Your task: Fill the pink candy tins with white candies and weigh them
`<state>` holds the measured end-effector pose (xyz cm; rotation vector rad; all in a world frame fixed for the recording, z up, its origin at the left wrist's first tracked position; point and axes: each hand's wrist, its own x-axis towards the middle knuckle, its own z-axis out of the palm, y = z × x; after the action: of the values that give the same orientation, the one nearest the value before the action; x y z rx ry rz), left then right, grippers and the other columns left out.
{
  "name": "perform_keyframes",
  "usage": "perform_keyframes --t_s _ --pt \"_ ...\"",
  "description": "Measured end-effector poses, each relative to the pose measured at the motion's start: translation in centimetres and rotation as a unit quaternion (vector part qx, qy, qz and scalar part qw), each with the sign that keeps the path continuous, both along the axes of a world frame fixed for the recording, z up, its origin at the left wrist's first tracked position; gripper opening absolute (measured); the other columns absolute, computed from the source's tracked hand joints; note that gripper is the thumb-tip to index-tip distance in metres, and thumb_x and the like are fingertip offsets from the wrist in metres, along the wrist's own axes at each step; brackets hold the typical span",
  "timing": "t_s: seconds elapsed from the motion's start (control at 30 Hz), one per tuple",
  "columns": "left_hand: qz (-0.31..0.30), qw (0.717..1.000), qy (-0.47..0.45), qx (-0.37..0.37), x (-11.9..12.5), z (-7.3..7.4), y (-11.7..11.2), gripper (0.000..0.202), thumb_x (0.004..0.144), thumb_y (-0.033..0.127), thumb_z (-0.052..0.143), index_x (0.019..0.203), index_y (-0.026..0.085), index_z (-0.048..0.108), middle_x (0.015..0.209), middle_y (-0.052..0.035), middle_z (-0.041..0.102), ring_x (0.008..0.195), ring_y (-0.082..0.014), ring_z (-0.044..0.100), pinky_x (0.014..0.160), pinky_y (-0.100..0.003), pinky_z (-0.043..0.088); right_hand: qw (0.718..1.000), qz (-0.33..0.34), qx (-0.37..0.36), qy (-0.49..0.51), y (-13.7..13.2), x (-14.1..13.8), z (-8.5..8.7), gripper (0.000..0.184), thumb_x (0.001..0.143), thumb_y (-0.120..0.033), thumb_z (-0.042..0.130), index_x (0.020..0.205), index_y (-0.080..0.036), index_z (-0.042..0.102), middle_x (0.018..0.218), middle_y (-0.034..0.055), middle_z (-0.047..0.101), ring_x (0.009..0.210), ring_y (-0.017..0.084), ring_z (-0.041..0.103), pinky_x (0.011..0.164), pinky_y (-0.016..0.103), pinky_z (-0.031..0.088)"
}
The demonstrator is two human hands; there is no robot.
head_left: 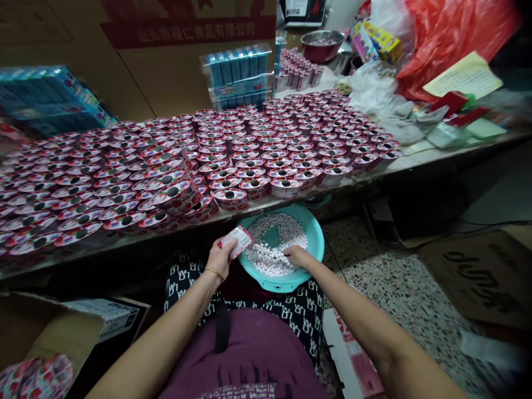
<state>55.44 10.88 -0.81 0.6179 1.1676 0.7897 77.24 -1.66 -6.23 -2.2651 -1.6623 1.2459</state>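
Our left hand [219, 256] closes its fingers around a small red-and-white container [236, 241], flat and printed, and holds it tilted over the near left rim of a teal plastic basin [318, 239]. The basin is round and smooth and rests on our lap, just below the table edge. It holds a loose heap of small white tablets [279, 226], with a bare patch of teal showing in the middle. Our right hand [296, 256] lies in the basin with its fingers down among the tablets. They are curled and partly hidden, so we cannot tell whether they pinch anything. A thin gold bracelet [214, 271] circles our left wrist.

Above the basin, the long table [419, 159] carries dense rows of round tins [249, 173]. They are shallow, have glossy red-and-white printed tops, and each has a dark hole at the centre. Some at the left are stacked and leaning.

Behind the tins stands a clear-wrapped pack of blue boxes [239, 72], and farther back is a metal bowl [322, 43]. A crumpled red plastic bag [449, 33] and a yellow sheet of paper [463, 77] lie at the right end. A brown cardboard box [477, 274] sits on the speckled floor to our right.
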Motion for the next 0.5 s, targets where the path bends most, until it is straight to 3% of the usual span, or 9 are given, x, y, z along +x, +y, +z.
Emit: perform_keyframes --t_s 0.13,0.33,0.5 --pt "-0.009 0.995 -0.059 -0.082 0.7 0.5 -0.1 0.017 0.072 0.010 0.062 0.088 0.010 0.057 0.082 -0.0100 0.065 0.068 -0.0159 0.062 0.064 -0.032 0.054 0.999 -0.006 0.034 0.021 -0.7 1.4 2.4 0.026 0.066 -0.007 0.038 0.069 -0.013 0.064 0.062 -0.0007 0.056 0.065 0.011 0.049 0.060 0.018 0.032" --pt "0.065 0.980 -0.104 -0.155 2.9 -0.2 -0.6 0.011 0.079 0.007 0.050 0.086 0.007 0.059 0.081 -0.0111 0.065 0.069 -0.0170 0.062 0.063 -0.034 0.055 0.988 -0.039 0.094 0.119 -1.0 3.0 6.4 0.030 0.066 -0.013 0.039 0.076 -0.012 0.066 0.061 -0.0005 0.056 0.060 0.010 0.047 0.056 0.019 0.033" --pt "0.061 0.970 -0.123 -0.199 4.7 0.0 -1.2 0.014 0.081 0.011 0.050 0.091 0.008 0.059 0.083 -0.0117 0.065 0.068 -0.0165 0.062 0.062 -0.031 0.055 0.993 -0.051 0.089 0.059 0.4 2.1 9.3 0.026 0.069 -0.018 0.041 0.069 -0.012 0.066 0.054 -0.0002 0.053 0.054 0.009 0.045 0.052 0.019 0.031"
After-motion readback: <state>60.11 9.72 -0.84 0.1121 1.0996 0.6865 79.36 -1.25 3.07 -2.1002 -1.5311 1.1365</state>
